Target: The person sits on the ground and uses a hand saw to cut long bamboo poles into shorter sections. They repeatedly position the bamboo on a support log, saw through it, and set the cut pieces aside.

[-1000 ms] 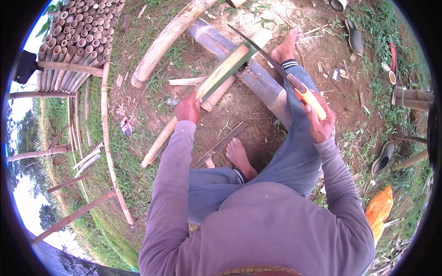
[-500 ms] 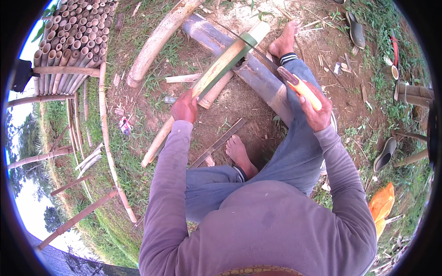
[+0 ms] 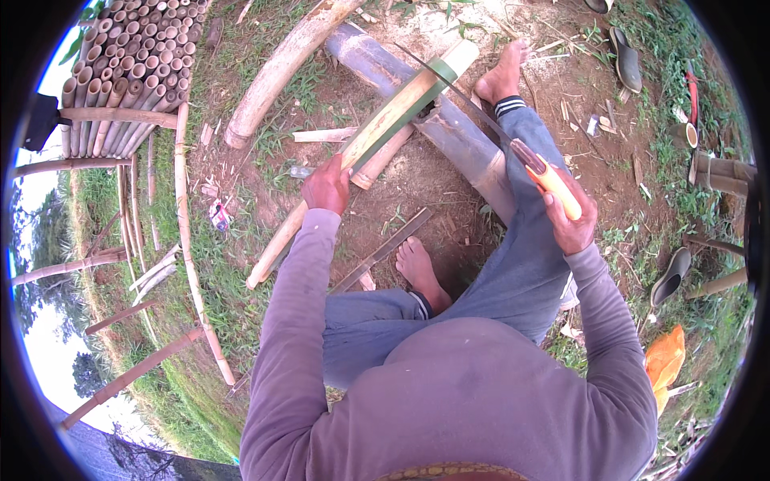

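My left hand (image 3: 326, 184) is wrapped round a long split bamboo piece (image 3: 391, 119), pale on its face and green along one edge. That piece slants across a thick grey bamboo log (image 3: 465, 144) lying on the ground. In my right hand (image 3: 571, 212) is the yellow-and-brown handle of a hand saw (image 3: 553, 186). Its thin dark blade runs up and left, crossing the bamboo piece near its far end. A shorter bamboo length (image 3: 383, 158) lies under the piece.
A large pale bamboo pole (image 3: 281, 76) lies at the upper left. A flat dark strip (image 3: 381, 250) rests near my bare foot. Stacked cut bamboo (image 3: 132, 64) stands far left behind a bamboo rail (image 3: 183, 200). Loose shoes (image 3: 625, 59) and an orange bag (image 3: 665, 361) lie right.
My right hand has drawn the saw back, down and to the right, its blade still across the bamboo. My left hand keeps its grip; the whole view has shifted slightly.
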The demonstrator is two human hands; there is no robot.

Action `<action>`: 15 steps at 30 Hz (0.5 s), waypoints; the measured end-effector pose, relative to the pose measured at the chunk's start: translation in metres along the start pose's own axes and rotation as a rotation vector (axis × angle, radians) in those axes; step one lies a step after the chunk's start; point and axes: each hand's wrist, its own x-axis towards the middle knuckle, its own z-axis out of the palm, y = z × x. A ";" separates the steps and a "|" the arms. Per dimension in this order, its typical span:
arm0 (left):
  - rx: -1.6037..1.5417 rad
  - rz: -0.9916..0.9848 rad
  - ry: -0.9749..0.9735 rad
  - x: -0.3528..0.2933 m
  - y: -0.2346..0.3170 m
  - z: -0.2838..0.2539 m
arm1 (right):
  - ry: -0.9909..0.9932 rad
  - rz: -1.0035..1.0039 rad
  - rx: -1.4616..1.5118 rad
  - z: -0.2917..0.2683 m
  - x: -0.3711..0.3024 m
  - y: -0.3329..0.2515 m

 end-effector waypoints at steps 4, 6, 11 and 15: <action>0.061 0.018 -0.060 -0.002 0.008 -0.005 | -0.015 0.096 0.021 0.038 0.025 0.006; 0.080 0.016 -0.073 -0.002 -0.001 -0.009 | -0.006 0.136 0.055 0.056 0.042 0.001; 0.349 -0.064 -0.331 -0.062 -0.035 -0.028 | 0.029 0.119 0.053 0.059 0.043 0.008; 0.626 -0.219 -0.731 -0.103 -0.056 -0.027 | 0.031 0.081 0.051 0.069 0.041 0.011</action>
